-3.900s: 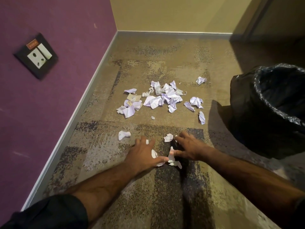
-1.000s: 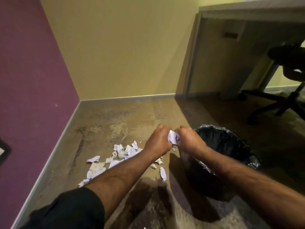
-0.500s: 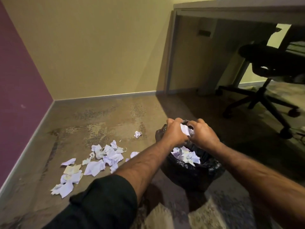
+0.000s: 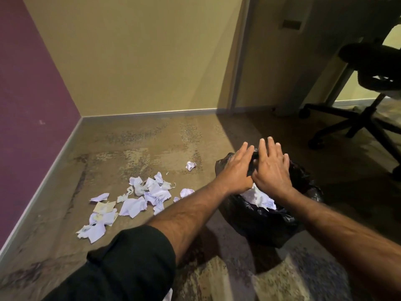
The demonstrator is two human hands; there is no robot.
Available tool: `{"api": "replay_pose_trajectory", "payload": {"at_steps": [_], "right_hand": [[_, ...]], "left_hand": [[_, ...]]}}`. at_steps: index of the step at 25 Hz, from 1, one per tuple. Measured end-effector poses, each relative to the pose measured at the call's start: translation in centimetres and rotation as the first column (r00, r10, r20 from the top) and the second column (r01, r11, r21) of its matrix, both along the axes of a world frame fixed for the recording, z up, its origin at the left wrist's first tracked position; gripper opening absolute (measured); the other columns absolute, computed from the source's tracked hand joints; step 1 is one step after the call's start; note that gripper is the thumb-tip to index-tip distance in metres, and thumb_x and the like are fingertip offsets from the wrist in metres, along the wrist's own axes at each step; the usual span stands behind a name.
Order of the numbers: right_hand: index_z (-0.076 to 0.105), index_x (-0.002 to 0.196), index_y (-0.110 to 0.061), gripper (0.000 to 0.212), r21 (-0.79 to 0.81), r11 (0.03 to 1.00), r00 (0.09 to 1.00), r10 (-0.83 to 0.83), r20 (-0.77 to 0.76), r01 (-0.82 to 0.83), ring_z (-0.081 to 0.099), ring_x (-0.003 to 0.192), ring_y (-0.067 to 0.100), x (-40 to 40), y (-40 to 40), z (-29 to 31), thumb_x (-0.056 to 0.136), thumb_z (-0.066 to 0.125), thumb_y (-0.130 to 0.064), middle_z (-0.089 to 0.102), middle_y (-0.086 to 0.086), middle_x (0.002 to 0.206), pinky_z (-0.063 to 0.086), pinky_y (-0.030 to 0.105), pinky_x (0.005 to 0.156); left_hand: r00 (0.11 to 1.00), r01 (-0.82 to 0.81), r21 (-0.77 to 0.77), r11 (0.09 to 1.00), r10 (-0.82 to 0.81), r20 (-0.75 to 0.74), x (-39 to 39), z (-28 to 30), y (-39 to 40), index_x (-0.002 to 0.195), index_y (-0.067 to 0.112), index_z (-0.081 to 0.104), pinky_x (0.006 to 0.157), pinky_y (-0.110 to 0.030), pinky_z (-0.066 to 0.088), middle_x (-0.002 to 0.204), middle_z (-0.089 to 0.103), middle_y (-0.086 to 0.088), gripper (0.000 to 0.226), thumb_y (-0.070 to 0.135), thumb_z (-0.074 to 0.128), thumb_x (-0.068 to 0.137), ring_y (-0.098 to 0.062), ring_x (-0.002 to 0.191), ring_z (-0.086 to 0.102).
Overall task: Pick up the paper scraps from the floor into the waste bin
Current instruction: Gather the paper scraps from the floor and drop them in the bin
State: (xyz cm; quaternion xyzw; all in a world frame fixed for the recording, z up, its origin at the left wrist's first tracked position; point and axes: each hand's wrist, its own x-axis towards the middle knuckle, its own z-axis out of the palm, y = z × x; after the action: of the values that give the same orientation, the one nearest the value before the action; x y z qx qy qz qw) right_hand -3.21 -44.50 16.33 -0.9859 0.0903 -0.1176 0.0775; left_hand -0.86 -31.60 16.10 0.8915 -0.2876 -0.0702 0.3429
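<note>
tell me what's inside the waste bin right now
White crumpled paper scraps lie inside the black-lined waste bin. Both open hands hover above, hiding the rest of its inside.

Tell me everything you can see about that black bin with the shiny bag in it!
The round waste bin lined with a crinkly black plastic bag stands upright on the brown patterned carpet, to the right of the scattered white paper scraps. The glossy bag folds over its rim and hangs down the sides, hiding the bin itself. Crumpled white paper lies inside. The left hand and right hand hover open over its mouth, fingers spread.
</note>
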Motion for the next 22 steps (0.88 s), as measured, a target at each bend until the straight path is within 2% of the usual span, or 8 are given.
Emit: {"api": "replay_pose_trajectory", "payload": {"at_steps": [3,6,11,14,18,22], "right_hand": [[0.001,0.158,-0.008,0.07,-0.05,0.998,0.996,0.026,0.084,-0.022,-0.008,0.153,0.034,0.6,2.0,-1.2,0.102,0.035,-0.035,-0.01,0.014,0.166,0.002,0.057,0.121],[0.002,0.158,-0.006,0.073,-0.083,0.995,0.992,0.07,0.103,-0.062,-0.008,0.153,0.034,1.8,5.3,-2.3,0.101,0.034,-0.039,-0.01,0.014,0.166,0.0,0.057,0.121],[0.0,0.158,-0.005,0.072,-0.084,0.976,0.975,0.208,0.078,-0.202,-0.01,0.153,0.035,3.2,13.1,-5.0,0.103,0.03,-0.041,-0.011,0.015,0.166,-0.004,0.055,0.122],[-0.003,0.158,-0.007,0.071,-0.069,0.96,0.961,0.273,0.039,-0.27,-0.012,0.152,0.035,2.5,17.4,-7.2,0.104,0.027,-0.044,-0.014,0.015,0.166,-0.008,0.052,0.12],[-0.007,0.157,-0.008,0.07,-0.065,0.938,0.94,0.34,-0.037,-0.342,-0.015,0.152,0.034,-0.1,21.9,-11.1,0.105,0.023,-0.044,-0.017,0.014,0.165,-0.011,0.051,0.12],[-0.007,0.158,-0.009,0.07,-0.007,0.896,0.891,0.442,-0.104,-0.445,-0.012,0.153,0.032,-3.3,23.4,-14.3,0.105,0.024,-0.044,-0.015,0.013,0.166,-0.003,0.053,0.123]], "left_hand": [[0.958,-0.105,0.133,0.986,0.064,0.28,0.1,-0.8,2.5,0.162,0.017,-0.003,0.126,-0.047,-0.001,0.169,-0.013,-0.004,0.081,0.032,0.05,0.102,-0.024,0.156,-0.007],[0.907,-0.248,0.214,0.945,0.149,0.394,0.9,-1.3,6.5,0.161,0.014,-0.008,0.126,-0.05,0.0,0.168,-0.018,-0.009,0.085,0.037,0.05,0.102,-0.029,0.156,-0.01],[0.869,-0.44,0.242,0.865,0.343,0.356,1.5,-3.3,15.0,0.159,0.015,-0.016,0.125,-0.053,-0.004,0.166,-0.026,-0.009,0.091,0.05,0.046,0.102,-0.029,0.155,-0.016],[0.842,-0.508,0.28,0.815,0.401,0.36,0.4,-5.7,19.8,0.159,0.015,-0.018,0.124,-0.052,-0.007,0.165,-0.028,-0.01,0.095,0.054,0.047,0.1,-0.03,0.154,-0.017],[0.821,-0.562,0.341,0.754,0.456,0.343,-2.8,-9.9,25.3,0.159,0.015,-0.016,0.123,-0.052,-0.006,0.166,-0.025,-0.01,0.096,0.055,0.047,0.099,-0.03,0.155,-0.014],[0.844,-0.533,0.422,0.733,0.421,0.333,-7.3,-13.8,28.5,0.161,0.017,-0.005,0.124,-0.053,0.003,0.169,-0.015,-0.01,0.093,0.056,0.05,0.097,-0.031,0.156,-0.004]]}}
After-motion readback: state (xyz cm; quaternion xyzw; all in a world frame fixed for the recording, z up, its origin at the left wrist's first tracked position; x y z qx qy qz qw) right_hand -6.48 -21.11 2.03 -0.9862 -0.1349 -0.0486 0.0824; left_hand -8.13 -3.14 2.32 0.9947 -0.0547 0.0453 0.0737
